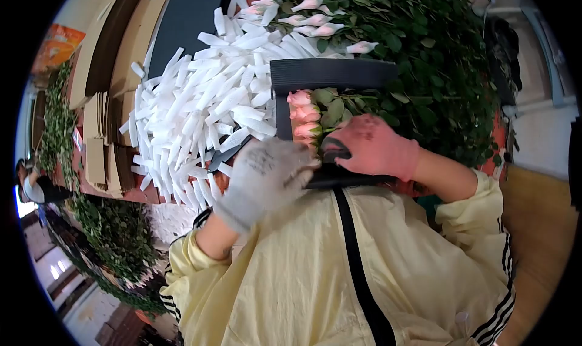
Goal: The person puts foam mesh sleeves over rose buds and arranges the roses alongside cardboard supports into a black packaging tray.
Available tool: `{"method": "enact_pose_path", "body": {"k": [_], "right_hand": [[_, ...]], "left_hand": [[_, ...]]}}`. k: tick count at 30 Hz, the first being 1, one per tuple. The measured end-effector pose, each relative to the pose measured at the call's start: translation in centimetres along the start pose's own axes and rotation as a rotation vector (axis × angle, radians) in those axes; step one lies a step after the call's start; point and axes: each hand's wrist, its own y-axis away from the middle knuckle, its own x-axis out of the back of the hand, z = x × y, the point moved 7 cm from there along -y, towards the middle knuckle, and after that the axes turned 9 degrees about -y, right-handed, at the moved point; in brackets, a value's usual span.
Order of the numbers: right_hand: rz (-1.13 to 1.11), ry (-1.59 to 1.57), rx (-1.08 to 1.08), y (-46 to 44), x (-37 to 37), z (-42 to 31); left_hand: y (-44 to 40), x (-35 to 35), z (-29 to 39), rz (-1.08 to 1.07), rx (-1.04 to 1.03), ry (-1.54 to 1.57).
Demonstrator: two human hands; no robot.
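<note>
My left hand [267, 176], in a grey-white glove, is at the lower end of a row of pink roses [305, 114]. Its fingers are curled near the lowest bloom, and what they hold is blurred. My right hand [370, 146], in a pink glove with dark fingertips, is closed beside the same blooms, over the stems; what lies between its fingers is hidden. The roses lie side by side on a dark ribbed sheet [284, 118], their leafy stems pointing right. Above them the sheet's ribbed flap [333, 74] stands up.
White foam sleeves [206, 97] are heaped left of the roses. Sleeved pink buds [327, 29] lie at the top, beside a large pile of leafy stems [424, 55]. Folded cardboard [100, 127] stands at the left. Another person [36, 185] is at the far left edge.
</note>
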Motion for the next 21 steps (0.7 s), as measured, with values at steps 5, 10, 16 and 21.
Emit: {"method": "enact_pose_path", "body": {"k": [5, 10, 16, 21], "right_hand": [[0.136, 0.388, -0.013, -1.3, 0.0, 1.1], [0.191, 0.491, 0.151, -2.1, -2.2, 1.3], [0.108, 0.506, 0.13, -3.4, -2.7, 1.6], [0.215, 0.63, 0.265, -3.3, -3.2, -0.3]], "left_hand": [[0.9, -2.0, 2.5, 0.061, 0.056, -0.119], [0.7, -4.8, 1.6, -0.044, 0.132, -0.184], [0.7, -4.9, 1.6, -0.056, 0.101, -0.173], [0.3, -4.3, 1.6, -0.09, 0.079, -0.163]]}}
